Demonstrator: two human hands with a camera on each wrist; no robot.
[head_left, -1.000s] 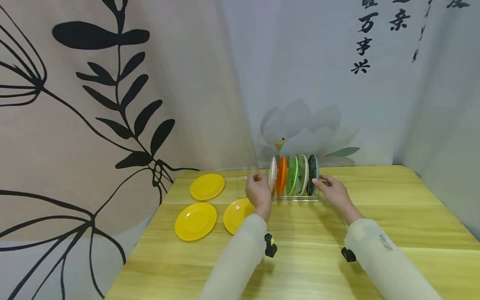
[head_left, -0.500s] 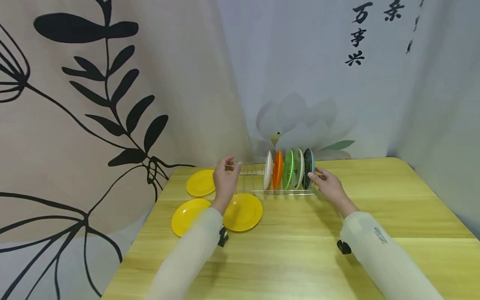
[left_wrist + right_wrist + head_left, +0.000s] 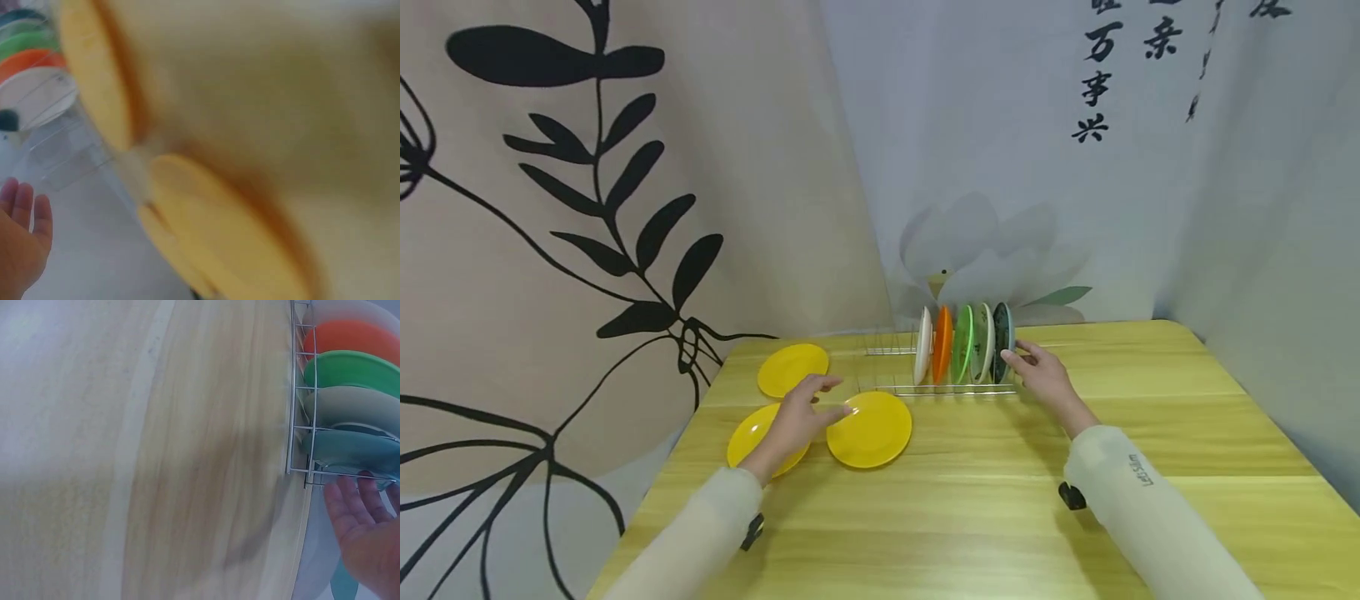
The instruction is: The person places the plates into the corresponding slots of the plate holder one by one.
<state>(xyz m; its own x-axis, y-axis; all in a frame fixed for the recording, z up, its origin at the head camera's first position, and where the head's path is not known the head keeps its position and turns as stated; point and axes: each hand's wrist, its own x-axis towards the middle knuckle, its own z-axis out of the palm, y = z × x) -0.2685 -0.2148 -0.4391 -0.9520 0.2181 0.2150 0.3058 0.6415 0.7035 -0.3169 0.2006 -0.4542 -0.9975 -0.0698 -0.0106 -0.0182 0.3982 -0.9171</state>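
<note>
My left hand (image 3: 797, 421) hovers, fingers spread, over the yellow plates at the left. Nearest its thumb is the right yellow plate (image 3: 876, 433); another yellow plate (image 3: 751, 432) lies partly hidden beneath the hand, and a third yellow plate (image 3: 792, 369) lies behind. At the rack's right end, my right hand (image 3: 1047, 385) touches the dark patterned plate (image 3: 1002, 346) with extended fingers (image 3: 340, 509). In the wire dish rack (image 3: 891, 351) stand upright a white plate (image 3: 922, 348), an orange plate (image 3: 942, 348), a green plate (image 3: 962, 346) and a pale patterned plate (image 3: 981, 346).
The wooden table (image 3: 970, 517) reaches forward to a printed curtain (image 3: 760, 167) along its back and left. A pale curtain (image 3: 1262, 250) hangs at the right. The rack's left section holds only bare wires.
My left hand has left the white plate's side of the rack and moved left and nearer, over the yellow plates, its fingers spreading. My right hand stays at the dark plate.
</note>
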